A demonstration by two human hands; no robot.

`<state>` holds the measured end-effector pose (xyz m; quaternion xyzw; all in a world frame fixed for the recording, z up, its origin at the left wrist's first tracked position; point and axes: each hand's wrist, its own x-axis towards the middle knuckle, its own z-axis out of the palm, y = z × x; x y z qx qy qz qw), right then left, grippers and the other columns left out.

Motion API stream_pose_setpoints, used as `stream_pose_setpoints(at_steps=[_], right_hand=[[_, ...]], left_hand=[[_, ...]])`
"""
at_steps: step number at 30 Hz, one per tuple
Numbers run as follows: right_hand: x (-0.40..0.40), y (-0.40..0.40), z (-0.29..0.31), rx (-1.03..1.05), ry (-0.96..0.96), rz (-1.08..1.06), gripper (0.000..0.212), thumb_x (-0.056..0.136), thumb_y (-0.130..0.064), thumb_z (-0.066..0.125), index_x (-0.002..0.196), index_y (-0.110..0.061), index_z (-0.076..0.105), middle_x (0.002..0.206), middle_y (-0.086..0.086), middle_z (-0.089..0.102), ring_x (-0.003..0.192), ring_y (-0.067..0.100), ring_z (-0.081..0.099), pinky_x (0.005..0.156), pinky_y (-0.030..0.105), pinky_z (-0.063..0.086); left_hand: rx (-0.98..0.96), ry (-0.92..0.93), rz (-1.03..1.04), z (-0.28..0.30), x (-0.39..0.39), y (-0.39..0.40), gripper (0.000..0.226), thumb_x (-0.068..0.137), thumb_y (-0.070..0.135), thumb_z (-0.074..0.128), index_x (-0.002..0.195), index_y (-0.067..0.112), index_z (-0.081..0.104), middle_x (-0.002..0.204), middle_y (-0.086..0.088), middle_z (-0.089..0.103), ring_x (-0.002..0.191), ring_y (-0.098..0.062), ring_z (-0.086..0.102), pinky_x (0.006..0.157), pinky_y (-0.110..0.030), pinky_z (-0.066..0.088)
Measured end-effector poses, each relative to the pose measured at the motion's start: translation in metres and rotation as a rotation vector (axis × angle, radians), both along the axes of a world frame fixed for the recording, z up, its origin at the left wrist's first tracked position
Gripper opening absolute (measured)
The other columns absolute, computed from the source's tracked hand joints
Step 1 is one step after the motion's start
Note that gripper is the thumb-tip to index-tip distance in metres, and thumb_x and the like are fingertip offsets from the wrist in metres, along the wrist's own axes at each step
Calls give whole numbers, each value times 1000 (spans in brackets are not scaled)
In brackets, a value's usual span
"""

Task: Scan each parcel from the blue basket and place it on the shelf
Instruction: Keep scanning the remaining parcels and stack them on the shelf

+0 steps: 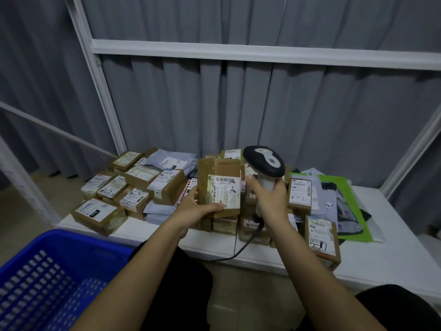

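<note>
Ahead, boxes (pixel 133 187) crowd shelf (pixel 381 263); blue basket (pixel 47 271) lower left.

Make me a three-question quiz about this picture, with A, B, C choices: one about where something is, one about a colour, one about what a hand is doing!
1. Where is the basket?
A. Lower left, in front of the shelf
B. On top of the parcels
C. Hanging from the curtain

2. What colour is the flat mailer at the right of the shelf?
A. Red
B. Green
C. Yellow

3. What is the right hand doing?
A. Lying flat on the shelf
B. Reaching into the basket
C. Gripping the scanner

Answers:
1 A, it sits at the lower left.
2 B, it is bright green.
3 C, its fingers wrap the scanner handle, while the left hand holds a brown parcel.
</note>
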<state>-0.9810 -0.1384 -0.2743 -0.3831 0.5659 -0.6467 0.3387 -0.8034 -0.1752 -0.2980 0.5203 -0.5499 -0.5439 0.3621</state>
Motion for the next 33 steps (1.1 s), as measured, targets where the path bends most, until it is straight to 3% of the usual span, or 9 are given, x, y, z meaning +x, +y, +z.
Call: stream_pose_setpoints(at_steps=[2, 4, 7, 9, 13, 16, 19, 23, 33], right_hand=[[-2, 2, 0, 57, 15, 37, 32, 84, -25, 73, 109, -22, 54, 95, -8, 62, 84, 8, 58, 71, 24, 45], [-3, 6, -1, 119, 15, 139, 25, 83, -23, 74, 102, -19, 58, 83, -1, 65, 69, 11, 59, 60, 24, 48], [-3, 13, -5, 195, 47, 263, 28, 81, -23, 75, 103, -15, 60, 75, -2, 63, 59, 8, 55, 55, 21, 46], [-4, 17, -4, 212, 66, 308, 31, 79, -25, 77, 104, -14, 62, 71, -8, 63, 58, 2, 58, 54, 17, 44], [-10, 27, -1, 206, 51, 437, 19, 78, -21, 78, 84, -18, 61, 52, -15, 62, 49, -4, 56, 49, 14, 43], [-13, 32, -6, 210, 39, 378, 20, 74, -24, 82, 81, -17, 64, 54, -13, 61, 50, 1, 56, 52, 20, 44], [-17, 33, -13, 226, 25, 282, 31, 71, -29, 83, 91, -9, 69, 52, -10, 59, 48, 5, 52, 52, 24, 44], [-22, 33, -15, 207, -10, 263, 32, 76, -20, 80, 96, 2, 69, 52, -1, 54, 46, 11, 44, 46, 23, 42], [-28, 36, -18, 195, -1, 286, 15, 77, -16, 79, 82, -11, 66, 49, -7, 55, 47, 10, 45, 48, 22, 43]], left_hand=[[-11, -1, 53, -4, 6, -14, 60, 68, 21, 85, 117, 29, 52, 110, 10, 63, 101, -7, 59, 73, -18, 46], [-24, -23, 88, -7, 11, -26, 58, 65, 23, 87, 110, 32, 53, 114, 9, 64, 107, -12, 60, 85, -27, 50], [-62, -94, 117, -12, 17, -41, 74, 59, 27, 89, 122, 24, 51, 122, 5, 64, 113, -15, 59, 101, -42, 47], [-80, -107, 121, -13, 17, -45, 74, 62, 23, 88, 124, 21, 49, 124, 2, 63, 113, -17, 59, 101, -42, 47], [-85, -113, 111, -17, 18, -51, 75, 63, 21, 88, 127, 19, 49, 125, 1, 63, 112, -17, 60, 100, -41, 48], [-88, -143, 109, -20, 16, -54, 76, 63, 22, 88, 128, 18, 48, 124, 1, 63, 113, -17, 60, 100, -40, 48], [-92, -154, 110, -23, 14, -56, 75, 66, 22, 86, 130, 18, 47, 125, 2, 61, 114, -17, 58, 98, -37, 47], [-87, -171, 127, -25, 13, -59, 77, 66, 26, 86, 131, 19, 47, 127, 2, 61, 115, -18, 57, 102, -42, 45], [-85, -162, 111, -26, 12, -60, 72, 65, 24, 87, 126, 22, 49, 125, 2, 62, 113, -17, 58, 101, -43, 46]])
